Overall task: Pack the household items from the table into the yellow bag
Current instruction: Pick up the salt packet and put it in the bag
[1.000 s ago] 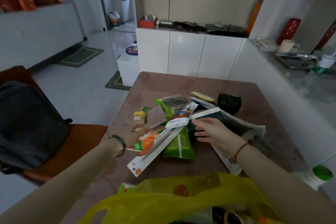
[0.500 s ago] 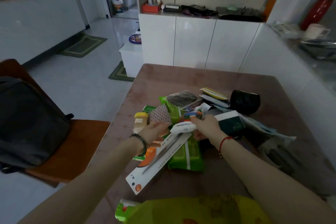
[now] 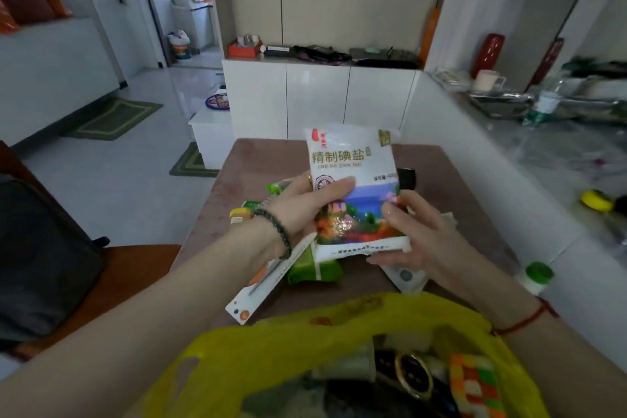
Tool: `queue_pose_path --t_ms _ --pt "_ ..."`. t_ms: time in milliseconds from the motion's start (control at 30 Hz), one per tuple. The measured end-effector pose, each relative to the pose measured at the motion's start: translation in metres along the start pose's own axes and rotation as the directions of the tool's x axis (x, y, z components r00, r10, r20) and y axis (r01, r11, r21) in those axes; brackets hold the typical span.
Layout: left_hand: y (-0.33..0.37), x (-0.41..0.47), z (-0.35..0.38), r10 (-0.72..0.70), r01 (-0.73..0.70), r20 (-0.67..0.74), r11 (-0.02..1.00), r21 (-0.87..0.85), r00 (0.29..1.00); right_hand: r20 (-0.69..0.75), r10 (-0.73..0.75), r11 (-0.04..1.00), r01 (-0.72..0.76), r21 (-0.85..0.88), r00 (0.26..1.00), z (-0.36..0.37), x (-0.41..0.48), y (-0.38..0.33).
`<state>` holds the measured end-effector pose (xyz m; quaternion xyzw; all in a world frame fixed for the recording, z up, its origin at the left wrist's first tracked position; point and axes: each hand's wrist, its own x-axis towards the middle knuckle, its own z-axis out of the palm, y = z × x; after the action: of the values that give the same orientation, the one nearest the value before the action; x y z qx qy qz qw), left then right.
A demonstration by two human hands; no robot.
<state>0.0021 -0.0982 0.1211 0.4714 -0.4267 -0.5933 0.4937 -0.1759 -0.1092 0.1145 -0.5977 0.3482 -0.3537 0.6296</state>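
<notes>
Over the counter (image 3: 441, 163), both hands' fingers (image 3: 339, 185) clamp a salt packet (image 3: 353, 180) upright, probably lining it up for the yellow bag (image 3: 271, 343).

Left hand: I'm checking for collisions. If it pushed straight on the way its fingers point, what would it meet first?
The left hand points right, and its grip is already on the salt packet. Beyond the packet comes the right hand, though depth is unclear.
</notes>
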Motion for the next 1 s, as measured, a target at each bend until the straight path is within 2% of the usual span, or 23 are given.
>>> queue_pose_path --t_ms 67,133,200,233,267,300,367,400,433,467,533,600,633,767,933,1000 --pt "0.002 -0.021 0.021 0.12 -0.134 0.089 0.977 0.164 0.989 -0.015 -0.103 0.988 0.1 -0.114 0.995 0.004 -0.021 -0.004" --pt "-0.003 -0.041 0.034 0.206 -0.273 0.211 0.889 0.367 0.955 -0.042 -0.204 0.956 0.19 -0.224 0.978 0.005 -0.044 -0.001" --pt "-0.012 -0.06 0.033 0.185 -0.342 0.332 0.787 0.514 0.925 -0.053 -0.235 0.934 0.21 -0.289 0.971 -0.002 -0.067 0.007" --pt "-0.017 -0.069 0.027 0.115 -0.348 0.383 0.703 0.621 0.916 -0.037 -0.222 0.927 0.199 -0.32 0.974 -0.007 -0.079 0.011" --pt "-0.025 -0.076 0.019 -0.001 -0.334 0.406 0.567 0.753 0.914 -0.017 -0.186 0.923 0.169 -0.345 0.982 -0.013 -0.09 0.016" --pt "-0.035 -0.079 0.009 -0.139 -0.297 0.37 0.374 0.878 0.918 0.006 -0.122 0.922 0.115 -0.369 0.993 -0.017 -0.101 0.022" --pt "-0.051 -0.087 -0.005 -0.334 -0.204 0.184 -0.025 0.979 0.925 0.08 0.098 0.916 -0.058 -0.396 0.992 -0.025 -0.117 0.037" --pt "-0.056 -0.088 -0.009 -0.331 -0.174 0.12 -0.138 0.975 0.936 0.129 0.209 0.888 -0.133 -0.44 0.969 -0.025 -0.122 0.043" --pt "-0.058 -0.089 -0.012 -0.28 -0.149 0.101 -0.156 0.976 0.955 0.163 0.308 0.847 -0.191 -0.497 0.937 -0.024 -0.125 0.051" --pt "-0.057 -0.089 -0.013 -0.217 -0.124 0.1 -0.1 0.987 0.971 0.184 0.4 0.806 -0.249 -0.537 0.898 -0.019 -0.127 0.058" --pt "-0.052 -0.09 -0.014 -0.079 -0.084 0.093 0.107 0.991 0.993 0.183 0.549 0.743 -0.376 -0.553 0.816 -0.003 -0.128 0.077" --pt "-0.048 -0.09 -0.016 0.011 -0.081 0.081 0.285 0.955 0.997 0.162 0.646 0.723 -0.53 -0.443 0.746 0.014 -0.127 0.103" --pt "-0.047 -0.089 -0.017 0.02 -0.103 0.102 0.34 0.935 0.995 0.136 0.678 0.713 -0.601 -0.361 0.723 0.025 -0.127 0.115" --pt "-0.053 -0.092 -0.021 -0.049 -0.187 0.225 0.403 0.896 0.973 0.016 0.73 0.683 -0.728 -0.065 0.683 0.06 -0.111 0.146" --pt "-0.055 -0.086 -0.026 -0.107 -0.19 0.28 0.507 0.841 0.954 0.037 0.747 0.651 -0.742 0.158 0.663 0.075 -0.095 0.16" --pt "-0.054 -0.081 -0.027 -0.155 -0.185 0.311 0.536 0.824 0.938 -0.01 0.748 0.653 -0.735 0.182 0.663 0.075 -0.091 0.171"
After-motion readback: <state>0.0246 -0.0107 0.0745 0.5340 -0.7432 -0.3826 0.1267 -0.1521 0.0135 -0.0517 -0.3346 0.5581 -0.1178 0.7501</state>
